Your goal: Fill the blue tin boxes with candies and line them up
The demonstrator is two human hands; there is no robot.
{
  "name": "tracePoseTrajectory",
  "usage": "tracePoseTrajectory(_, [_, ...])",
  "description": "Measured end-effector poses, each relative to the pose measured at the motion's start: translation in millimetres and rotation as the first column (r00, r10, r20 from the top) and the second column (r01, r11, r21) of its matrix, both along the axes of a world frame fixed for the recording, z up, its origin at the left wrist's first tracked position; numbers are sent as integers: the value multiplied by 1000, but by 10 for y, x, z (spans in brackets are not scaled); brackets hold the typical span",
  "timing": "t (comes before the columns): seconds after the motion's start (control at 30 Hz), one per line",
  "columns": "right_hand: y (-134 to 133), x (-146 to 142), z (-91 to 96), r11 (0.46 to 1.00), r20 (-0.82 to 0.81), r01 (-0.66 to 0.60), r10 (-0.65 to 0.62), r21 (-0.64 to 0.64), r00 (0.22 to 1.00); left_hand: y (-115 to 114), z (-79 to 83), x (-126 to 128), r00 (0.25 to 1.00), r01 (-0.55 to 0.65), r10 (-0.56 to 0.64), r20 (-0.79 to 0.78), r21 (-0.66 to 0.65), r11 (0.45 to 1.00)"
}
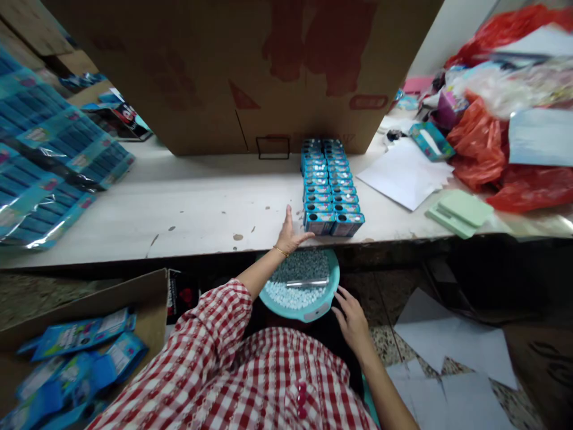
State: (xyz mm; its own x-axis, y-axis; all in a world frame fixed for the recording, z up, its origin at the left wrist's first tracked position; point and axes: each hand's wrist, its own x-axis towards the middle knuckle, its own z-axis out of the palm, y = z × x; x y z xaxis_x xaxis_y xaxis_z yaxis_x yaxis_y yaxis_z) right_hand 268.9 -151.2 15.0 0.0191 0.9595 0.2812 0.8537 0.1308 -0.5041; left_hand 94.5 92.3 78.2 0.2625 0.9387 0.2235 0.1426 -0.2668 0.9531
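My left hand (290, 235) is open at the table's front edge, thumb pointing right and fingers stretched forward. It is beside two rows of small blue boxes (331, 188) lined up on the table; whether it touches the nearest box I cannot tell. Below the edge, a turquoise basin (335, 276) holds many small pale pellets (295, 295). A clear, shiny strip or tube (307, 282) lies across the pellets. At the basin's right rim, my right hand (353, 316) is open with its fingers apart, close to or touching the rim.
A large cardboard box (215, 77) stands at the back of the white table (215, 203). Wrapped blue packs (58, 143) are stacked at left. White papers (407, 173), a pale green case (459, 213) and red plastic bags (478, 140) lie right. An open carton (154, 298) holds blue packets below left.
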Motion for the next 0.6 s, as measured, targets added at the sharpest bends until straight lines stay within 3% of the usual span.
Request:
tracePoseTrajectory(0.1, [-79, -59, -157, 999, -41, 24, -25, -35, 999, -486, -104, -465, 976, -155, 179, -127, 182, 971])
tracePoseTrajectory(0.17, [-190, -39, -336, 993, -71, 108, -112, -57, 991, -847, -202, -743, 949, -120, 178, -259, 224, 967])
tracePoseTrajectory(0.27, [-507, 119, -704, 950, -105, 292, -303, -112, 947, -1319, -410, -1020, 880, 98, -20, -475, 140, 985])
tracePoseTrajectory(0.33, [-832, 281, -940, 884, -82, 415, -440, -212, 894, -1549, -565, -1103, 788, 266, -207, -580, 18, 964])
tracePoseTrajectory(0.4, [-1225, 434, -1105, 791, -19, 514, -550, -332, 835, -1700, -695, -1128, 678, 384, -340, -652, -81, 920])
tracePoseTrajectory(0.47, [-1652, 525, -1184, 711, 40, 566, -608, -417, 793, -1779, -775, -1125, 604, 429, -381, -700, -117, 896])
tracePoseTrajectory(0.6, [-2495, 413, -1203, 630, 85, 592, -645, -503, 760, -1811, -786, -1108, 579, 450, -369, -727, -92, 888])
